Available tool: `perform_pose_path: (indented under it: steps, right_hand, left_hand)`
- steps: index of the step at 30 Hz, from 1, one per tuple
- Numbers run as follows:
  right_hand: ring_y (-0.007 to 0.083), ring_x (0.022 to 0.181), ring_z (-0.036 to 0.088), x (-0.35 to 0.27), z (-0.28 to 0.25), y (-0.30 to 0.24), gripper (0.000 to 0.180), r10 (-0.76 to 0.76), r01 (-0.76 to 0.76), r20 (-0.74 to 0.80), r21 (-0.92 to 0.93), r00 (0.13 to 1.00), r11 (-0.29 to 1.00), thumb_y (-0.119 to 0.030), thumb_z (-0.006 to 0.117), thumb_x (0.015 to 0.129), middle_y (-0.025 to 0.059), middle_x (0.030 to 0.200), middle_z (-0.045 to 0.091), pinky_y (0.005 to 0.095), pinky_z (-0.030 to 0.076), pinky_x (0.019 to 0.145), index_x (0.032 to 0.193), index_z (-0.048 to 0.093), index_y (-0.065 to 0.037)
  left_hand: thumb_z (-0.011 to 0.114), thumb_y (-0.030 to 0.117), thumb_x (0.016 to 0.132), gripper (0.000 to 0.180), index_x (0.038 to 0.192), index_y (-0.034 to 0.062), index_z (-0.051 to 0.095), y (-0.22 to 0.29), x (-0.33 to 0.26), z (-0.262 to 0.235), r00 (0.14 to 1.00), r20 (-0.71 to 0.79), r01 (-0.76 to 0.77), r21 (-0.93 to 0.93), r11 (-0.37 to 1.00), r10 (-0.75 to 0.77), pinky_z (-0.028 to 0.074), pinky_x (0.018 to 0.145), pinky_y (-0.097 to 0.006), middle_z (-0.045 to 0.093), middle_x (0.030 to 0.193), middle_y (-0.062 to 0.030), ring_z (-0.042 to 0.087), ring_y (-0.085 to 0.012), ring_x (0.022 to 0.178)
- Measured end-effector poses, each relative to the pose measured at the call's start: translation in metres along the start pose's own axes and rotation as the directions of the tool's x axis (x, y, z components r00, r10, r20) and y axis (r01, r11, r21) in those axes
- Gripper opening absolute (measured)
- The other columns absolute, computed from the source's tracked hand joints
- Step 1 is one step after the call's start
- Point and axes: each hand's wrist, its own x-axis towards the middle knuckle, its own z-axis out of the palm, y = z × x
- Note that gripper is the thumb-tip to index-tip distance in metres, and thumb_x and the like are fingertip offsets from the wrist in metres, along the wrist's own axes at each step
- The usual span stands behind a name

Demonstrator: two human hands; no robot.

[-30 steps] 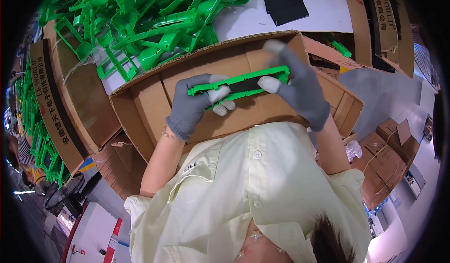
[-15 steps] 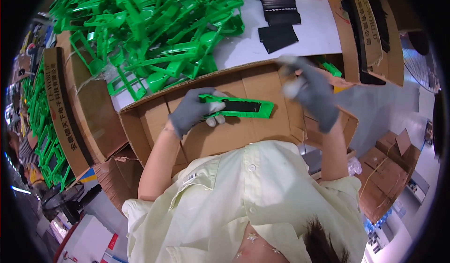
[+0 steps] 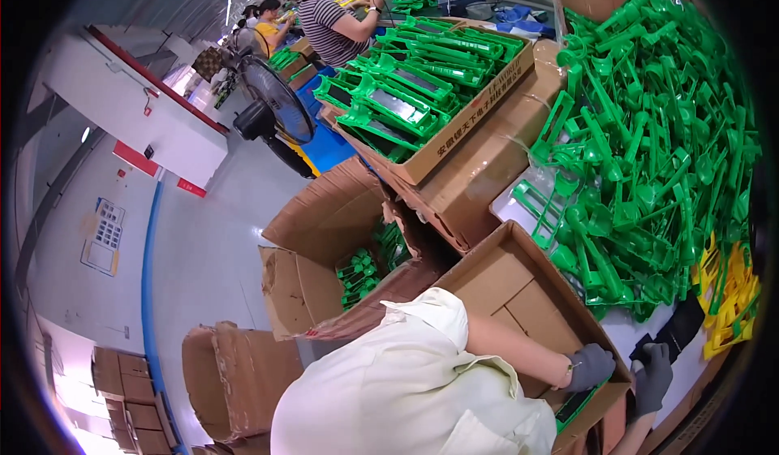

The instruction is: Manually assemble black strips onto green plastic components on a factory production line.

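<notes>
My left hand (image 3: 590,367), in a grey glove, is closed on a green plastic tray-like part (image 3: 573,406) with a black inlay, held low over an open cardboard box (image 3: 519,293). The hand and the box's edge hide much of the part. My right hand (image 3: 652,384), also gloved, is beyond the box's right edge, beside black flat strips (image 3: 680,327) on the white tabletop. Its fingers are bent together at a dark piece; whether they grip it is not plain.
A large heap of green plastic parts (image 3: 649,155) covers the table, with yellow parts (image 3: 726,301) beside it. Further left are a carton of green parts (image 3: 422,90), an open carton (image 3: 324,220), a black fan (image 3: 276,102) and a person in a striped top (image 3: 324,25).
The view has swung far to the left, so the box and both hands now sit at lower right. My left hand keeps the green part; my right hand is now beside the black strips.
</notes>
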Motion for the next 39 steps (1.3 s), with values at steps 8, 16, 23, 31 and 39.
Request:
perform_pose_path:
  steps: [8,16,23,31,39]
  right_hand:
    - [0.0368,0.076,0.057,-0.002,-0.004,0.009,0.013,-0.172,0.140,-0.168,-0.187,0.971,0.972,-0.011,0.064,0.071,0.0138,0.087,0.056,0.0407,0.046,0.063,0.082,0.058,-0.009]
    - [0.0068,0.059,0.048,-0.013,-0.032,-0.039,0.016,0.239,-0.157,-0.484,0.204,0.842,0.966,-0.011,0.065,0.082,0.0021,0.067,0.055,0.0218,0.040,0.053,0.091,0.054,-0.003]
    - [0.0042,0.059,0.051,-0.030,-0.006,-0.071,0.017,0.470,-0.084,-0.438,0.657,0.767,0.749,-0.010,0.059,0.087,0.0011,0.070,0.058,0.0171,0.038,0.051,0.101,0.052,-0.005]
    - [0.0029,0.061,0.052,-0.047,0.000,-0.085,0.021,0.581,-0.178,-0.261,0.787,0.771,0.591,-0.015,0.053,0.091,0.0065,0.079,0.063,0.0155,0.038,0.052,0.110,0.051,-0.005]
    - [0.0040,0.056,0.052,-0.044,-0.006,-0.114,0.018,0.601,-0.073,-0.222,0.902,0.768,0.426,-0.014,0.051,0.092,0.0067,0.075,0.062,0.0158,0.038,0.048,0.107,0.052,-0.004]
  left_hand:
    - [0.059,0.009,0.065,0.019,0.083,0.0048,0.059,-0.041,-0.019,-0.140,0.887,-0.448,-0.197,-0.155,0.968,0.109,0.046,0.068,-0.040,0.059,0.080,-0.0147,0.057,-0.0332,0.076]
    - [0.074,0.041,0.069,0.050,0.105,0.0097,0.060,-0.158,0.009,-0.210,0.698,-0.599,0.480,-0.015,0.877,-0.392,0.040,0.091,-0.040,0.058,0.106,-0.0101,0.045,-0.0304,0.110]
    - [0.074,0.042,0.070,0.055,0.109,0.0057,0.060,-0.185,0.030,-0.182,0.893,-0.344,0.175,-0.328,0.928,-0.290,0.044,0.085,-0.034,0.059,0.111,-0.0130,0.054,-0.0232,0.102]
    - [0.066,0.019,0.081,0.029,0.102,0.0009,0.058,-0.151,0.018,-0.230,0.883,-0.217,0.084,-0.799,0.595,-0.416,0.043,0.052,-0.019,0.064,0.090,-0.0105,0.059,-0.0101,0.068]
    - [0.059,0.010,0.085,0.026,0.106,-0.0042,0.057,-0.116,-0.023,-0.221,0.964,0.100,0.160,-0.958,0.237,-0.244,0.053,0.057,-0.025,0.063,0.099,-0.0151,0.064,-0.0193,0.076]
